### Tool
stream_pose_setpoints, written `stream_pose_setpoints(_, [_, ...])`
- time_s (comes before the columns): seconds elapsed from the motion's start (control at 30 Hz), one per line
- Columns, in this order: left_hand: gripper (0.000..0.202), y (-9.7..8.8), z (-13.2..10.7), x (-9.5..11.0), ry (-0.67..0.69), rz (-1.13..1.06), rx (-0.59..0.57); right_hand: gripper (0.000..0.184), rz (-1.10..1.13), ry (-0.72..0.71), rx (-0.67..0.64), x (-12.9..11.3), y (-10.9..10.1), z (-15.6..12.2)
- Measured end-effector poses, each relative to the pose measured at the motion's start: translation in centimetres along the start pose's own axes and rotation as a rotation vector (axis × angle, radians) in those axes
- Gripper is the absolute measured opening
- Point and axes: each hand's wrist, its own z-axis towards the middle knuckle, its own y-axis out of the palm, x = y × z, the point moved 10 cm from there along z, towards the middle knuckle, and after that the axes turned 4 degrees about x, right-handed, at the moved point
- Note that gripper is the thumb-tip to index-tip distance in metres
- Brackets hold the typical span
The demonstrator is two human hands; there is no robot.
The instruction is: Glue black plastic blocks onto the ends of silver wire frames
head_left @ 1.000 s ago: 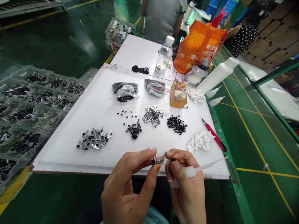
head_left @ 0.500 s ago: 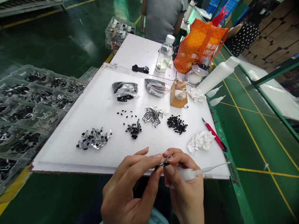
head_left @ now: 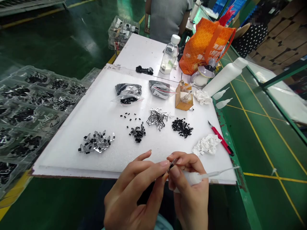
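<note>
At the table's near edge my left hand (head_left: 136, 188) pinches a small black and metal piece (head_left: 172, 164) between thumb and index finger, its other fingers held loosely. My right hand (head_left: 192, 191) meets it there, its thumb and fingertips closed on the same small piece. Tucked in the right palm is a white squeeze bottle (head_left: 194, 178) whose thin needle tip points right. Fingers hide much of the piece. Beyond the hands lie a pile of small black parts (head_left: 182, 127), a smaller black pile (head_left: 137, 132), bent metal clips (head_left: 157, 118) and clips with black ends (head_left: 96, 142).
Crumpled tissue (head_left: 206, 144) and a red craft knife (head_left: 222, 139) lie at the right edge. Farther back are zip bags (head_left: 128, 92), a wooden block holder (head_left: 183, 102), a clear bottle (head_left: 169, 56), a white bottle (head_left: 226, 78) and an orange bag (head_left: 201, 44). Compartment trays (head_left: 35, 105) stand left.
The small piece has turned between my fingertips, and my left fingers have shifted slightly right and closer to the right hand. The squeeze bottle stays in my right palm.
</note>
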Motion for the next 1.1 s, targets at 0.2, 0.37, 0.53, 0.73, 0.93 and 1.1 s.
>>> stream_pose_setpoints(0.2, [0.05,-0.1,0.3,0.2,0.043,0.016,-0.02,0.015,-0.051,-0.057,0.031,-0.5,-0.1,0.2])
stream_pose_setpoints(0.37, [0.056,0.3,0.1,0.6,0.218,0.044,-0.104,0.019,-0.092,-0.155,0.006,-0.7,0.0,-0.2])
stream_pose_setpoints(0.53, [0.046,0.2,0.3,-1.4,0.008,-0.004,-0.108,0.019,-0.055,-0.082,-0.01,0.1,-0.1,0.2])
stream_pose_setpoints(0.73, [0.022,0.1,0.6,-6.3,-0.464,-0.214,-0.091,0.024,-0.215,-0.279,0.161,-5.2,-2.7,9.6])
stream_pose_setpoints(0.93, [0.028,-0.6,0.9,-8.6,-0.616,-0.333,0.0,0.035,-0.385,-0.32,0.104,-7.9,-2.7,17.6])
stream_pose_setpoints(1.1, [0.029,-2.4,1.6,-8.8,-0.565,-0.296,0.075,0.034,-0.496,-0.243,-0.007,-6.0,-1.9,17.2])
